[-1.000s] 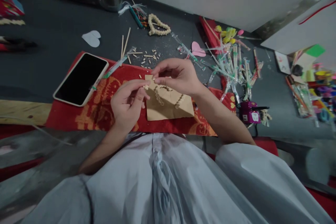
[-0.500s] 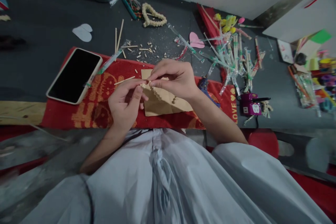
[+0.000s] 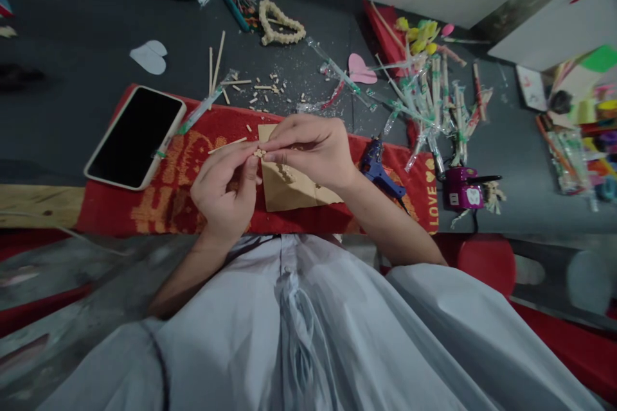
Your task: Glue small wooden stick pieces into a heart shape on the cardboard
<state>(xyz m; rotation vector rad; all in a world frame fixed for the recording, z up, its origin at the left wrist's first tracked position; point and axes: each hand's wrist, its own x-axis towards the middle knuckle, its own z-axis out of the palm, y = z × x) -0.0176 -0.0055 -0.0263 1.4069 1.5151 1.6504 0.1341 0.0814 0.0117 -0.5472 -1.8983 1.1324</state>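
Note:
Between the fingertips of both hands is a small cluster of pale wooden stick pieces (image 3: pixel 260 153). My left hand (image 3: pixel 225 183) pinches it from the left, thumb against forefinger. From the other side my right hand (image 3: pixel 311 149) closes thumb and forefinger on its right edge. Below them a tan sheet of card (image 3: pixel 284 199) lies on the red patterned cloth (image 3: pixel 187 205). A bumpy strip of stick pieces (image 3: pixel 285 172) rests on the card, partly hidden by my right hand. A blue glue gun (image 3: pixel 378 170) lies on the cloth beside my right wrist.
A phone (image 3: pixel 135 138) lies left on the cloth. Behind are a heart-shaped stick frame (image 3: pixel 279 22), a white paper heart (image 3: pixel 149 56), a pink paper heart (image 3: pixel 361 69) and scattered cut bits (image 3: pixel 270 87). Wrapped sticks (image 3: pixel 436 103) and a purple box (image 3: pixel 463 189) stand right.
My right hand has moved down and left to meet my left hand at the small cluster. The glue gun, earlier hidden behind my right arm, now shows. The view has shifted slightly.

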